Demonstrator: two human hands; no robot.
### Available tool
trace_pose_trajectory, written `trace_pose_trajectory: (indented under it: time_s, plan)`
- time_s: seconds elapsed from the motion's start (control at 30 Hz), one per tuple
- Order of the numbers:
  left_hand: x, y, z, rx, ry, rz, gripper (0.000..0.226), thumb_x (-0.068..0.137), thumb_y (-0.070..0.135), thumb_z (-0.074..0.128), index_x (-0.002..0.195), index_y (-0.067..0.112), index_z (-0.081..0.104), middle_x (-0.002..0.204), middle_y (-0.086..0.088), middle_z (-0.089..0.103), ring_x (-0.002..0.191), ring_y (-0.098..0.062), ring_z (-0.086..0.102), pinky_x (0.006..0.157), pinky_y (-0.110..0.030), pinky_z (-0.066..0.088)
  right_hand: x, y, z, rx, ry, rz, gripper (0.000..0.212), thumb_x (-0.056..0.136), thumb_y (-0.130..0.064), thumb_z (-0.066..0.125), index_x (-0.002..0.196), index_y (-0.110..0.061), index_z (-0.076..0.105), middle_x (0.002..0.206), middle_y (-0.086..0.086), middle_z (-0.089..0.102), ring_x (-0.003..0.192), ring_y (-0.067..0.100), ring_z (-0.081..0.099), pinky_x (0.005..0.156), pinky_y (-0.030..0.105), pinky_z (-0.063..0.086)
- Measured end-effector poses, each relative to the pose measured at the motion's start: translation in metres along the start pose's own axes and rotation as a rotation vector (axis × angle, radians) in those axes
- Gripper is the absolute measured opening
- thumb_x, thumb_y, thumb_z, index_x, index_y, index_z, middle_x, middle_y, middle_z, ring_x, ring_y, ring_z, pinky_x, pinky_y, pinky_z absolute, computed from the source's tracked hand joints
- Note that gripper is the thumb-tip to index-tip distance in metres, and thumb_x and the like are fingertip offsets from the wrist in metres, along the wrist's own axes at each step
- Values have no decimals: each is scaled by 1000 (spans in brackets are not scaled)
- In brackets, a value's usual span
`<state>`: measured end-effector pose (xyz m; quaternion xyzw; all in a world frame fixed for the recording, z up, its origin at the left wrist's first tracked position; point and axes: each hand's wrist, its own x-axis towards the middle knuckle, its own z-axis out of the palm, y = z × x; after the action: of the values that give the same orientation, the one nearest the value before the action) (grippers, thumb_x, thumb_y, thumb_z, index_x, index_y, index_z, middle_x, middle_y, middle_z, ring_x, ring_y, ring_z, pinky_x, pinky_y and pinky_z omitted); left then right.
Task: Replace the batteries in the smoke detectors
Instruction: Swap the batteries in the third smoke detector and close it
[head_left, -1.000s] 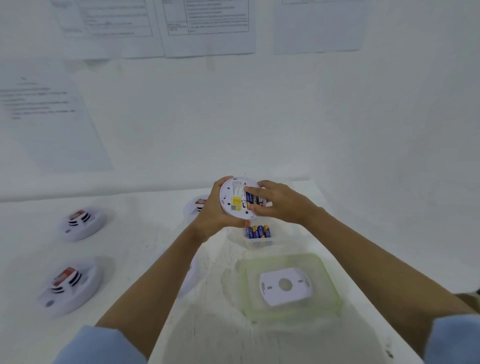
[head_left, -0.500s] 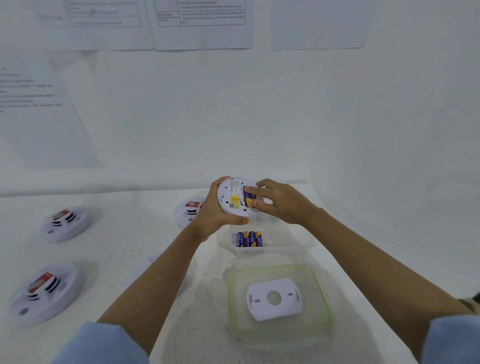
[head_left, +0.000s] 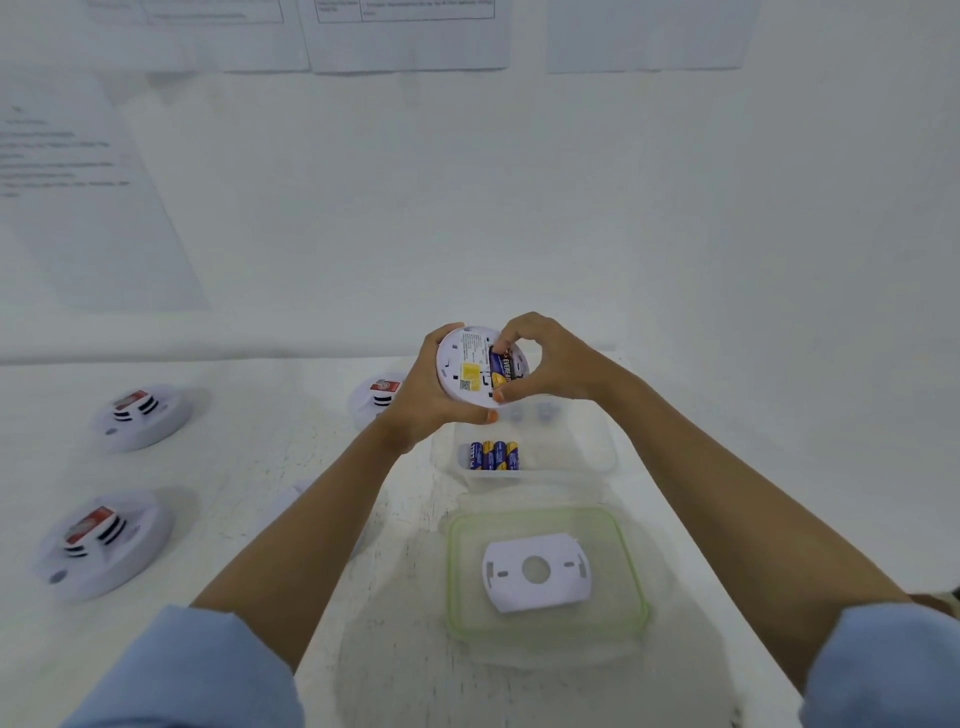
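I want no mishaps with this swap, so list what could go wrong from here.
1. The right hand pinches the battery by its ends in the smoke detector; it might spring out and drop toward the clear container.
2. The left hand grips the detector only by its rim, in mid-air; pressing could twist it loose.
3. Polarity marks are unreadable here, so the battery may get seated reversed.

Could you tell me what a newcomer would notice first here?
The upturned smoke detector, gripped by the left hand at mid-frame, draws the eye first, with the right hand pinching a blue-and-gold battery in its back. Just below sit four batteries in a clear tub and a white mounting plate on a green-rimmed lid.
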<state>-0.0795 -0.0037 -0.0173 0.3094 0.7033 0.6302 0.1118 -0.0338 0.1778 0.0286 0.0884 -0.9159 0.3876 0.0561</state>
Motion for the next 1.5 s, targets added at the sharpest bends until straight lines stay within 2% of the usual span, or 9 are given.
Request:
trace_pose_trajectory:
  time_s: [0.17, 0.27, 0.37, 0.47, 0.67, 0.8, 0.9, 1.07, 1.5]
  plan:
    - [0, 2, 0, 11, 7, 7, 101, 49, -2, 82, 132, 19, 28, 126, -2, 44, 111, -13, 51, 76, -16, 53, -2, -3, -3, -2, 8, 59, 47, 62, -15, 84, 98, -22, 54, 118, -1, 44, 114, 13, 39, 92, 23, 35]
    - [0, 2, -7, 17, 39, 31, 101, 47, 2, 80, 133, 17, 28, 129, -3, 42, 112, -9, 49, 77, -14, 51, -11, -1, -16, 30, 36, 163, 46, 60, -15, 85, 94, -17, 55, 102, 0, 53, 91, 13, 50, 76, 28, 47]
    - [-1, 2, -13, 34, 60, 42, 104, 42, 11, 85, 131, 19, 30, 129, -1, 43, 114, -8, 48, 81, -14, 50, -21, -2, -15, -229, -207, 295, 45, 57, -20, 87, 92, -10, 61, 85, 0, 62, 71, 11, 54, 59, 19, 42]
    - [0, 1, -12, 55, 57, 45, 107, 39, 19, 86, 131, 20, 31, 130, -1, 43, 117, -10, 47, 87, -18, 51, -20, 5, 13, -493, -407, 378, 50, 62, -24, 84, 104, -5, 65, 100, 9, 68, 80, 18, 58, 59, 17, 41]
    - [-1, 0, -7, 76, 49, 49, 101, 46, 8, 81, 131, 19, 30, 130, -2, 42, 113, -7, 48, 84, -11, 49, -20, 11, 30, -372, -439, 433, 48, 77, -16, 72, 120, -5, 53, 94, 5, 63, 80, 17, 57, 63, 20, 45]
    - [-2, -1, -10, 38, 28, 36, 102, 47, -2, 83, 132, 19, 29, 129, -1, 42, 113, -9, 47, 82, -15, 51, -18, -3, -4, -127, -123, 376, 28, 86, -18, 64, 110, -5, 56, 73, 3, 62, 57, 13, 59, 47, 16, 45]
    - [0, -1, -9, 26, 28, 47, 104, 48, -9, 83, 134, 14, 28, 130, -3, 42, 115, -12, 47, 81, -16, 52, -12, -22, -9, -34, 202, 186, 16, 92, -23, 53, 105, -14, 57, 87, 6, 61, 66, 18, 58, 53, 21, 44]
    - [2, 1, -2, -1, 35, 64, 104, 47, -1, 80, 135, 14, 27, 131, -7, 43, 115, -15, 50, 82, -20, 53, 1, -21, 19, -173, 211, 123, 14, 89, -22, 55, 98, -13, 49, 89, 7, 45, 77, 20, 44, 54, 20, 31]
    - [5, -3, -2, 39, 40, 88, 104, 47, 6, 83, 135, 14, 28, 130, -5, 43, 115, -8, 50, 87, -23, 51, 6, -19, 22, -11, 463, 23, 30, 70, -8, 67, 66, -16, 39, 63, -1, 40, 57, 13, 34, 52, 23, 31]
